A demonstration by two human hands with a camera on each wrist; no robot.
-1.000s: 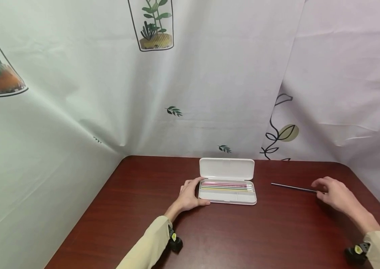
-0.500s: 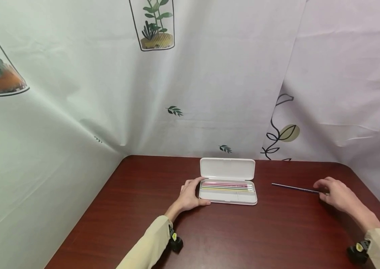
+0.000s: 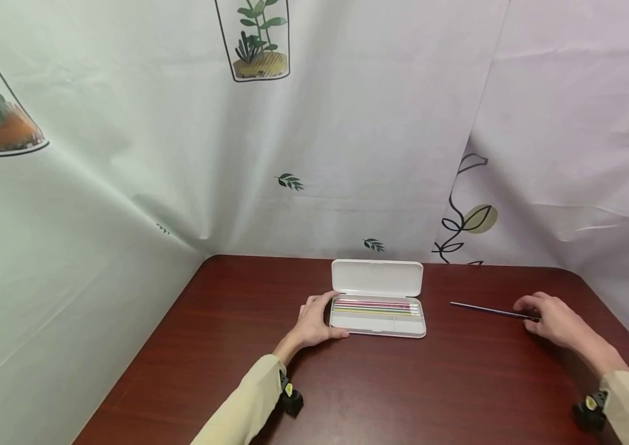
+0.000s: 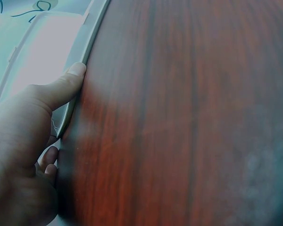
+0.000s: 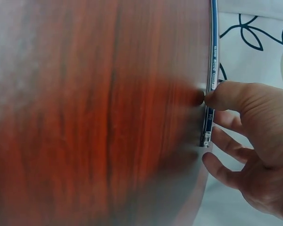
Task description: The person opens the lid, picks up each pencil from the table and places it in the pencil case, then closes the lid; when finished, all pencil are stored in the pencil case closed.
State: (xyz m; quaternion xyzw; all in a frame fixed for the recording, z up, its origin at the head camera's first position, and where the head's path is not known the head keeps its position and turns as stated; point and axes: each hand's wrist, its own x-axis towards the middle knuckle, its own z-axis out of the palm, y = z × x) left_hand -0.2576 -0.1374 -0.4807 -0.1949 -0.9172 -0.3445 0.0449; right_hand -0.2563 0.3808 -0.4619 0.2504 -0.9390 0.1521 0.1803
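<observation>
An open white pencil case (image 3: pixel 378 322) lies on the table, its lid (image 3: pixel 376 278) raised at the back. Several coloured pencils (image 3: pixel 375 308) lie in its rear compartment. My left hand (image 3: pixel 312 322) holds the case's left end, thumb at the front edge and fingers at the back; in the left wrist view the thumb (image 4: pixel 66 88) presses the rim. To the right, my right hand (image 3: pixel 556 320) pinches a dark blue pencil (image 3: pixel 481 309) near its right end. In the right wrist view the pencil (image 5: pixel 214 42) shows white lettering, with the thumb on it; part of the grip is hidden.
The dark red-brown wooden table (image 3: pixel 403 389) has rounded far corners. A white printed cloth (image 3: pixel 347 154) hangs right behind its far edge and along both sides. A gap of table (image 3: pixel 438 321) separates the case from the pencil.
My right hand has shifted very slightly left along the pencil in the last half second. The left hand, the case and the pencil stay in place.
</observation>
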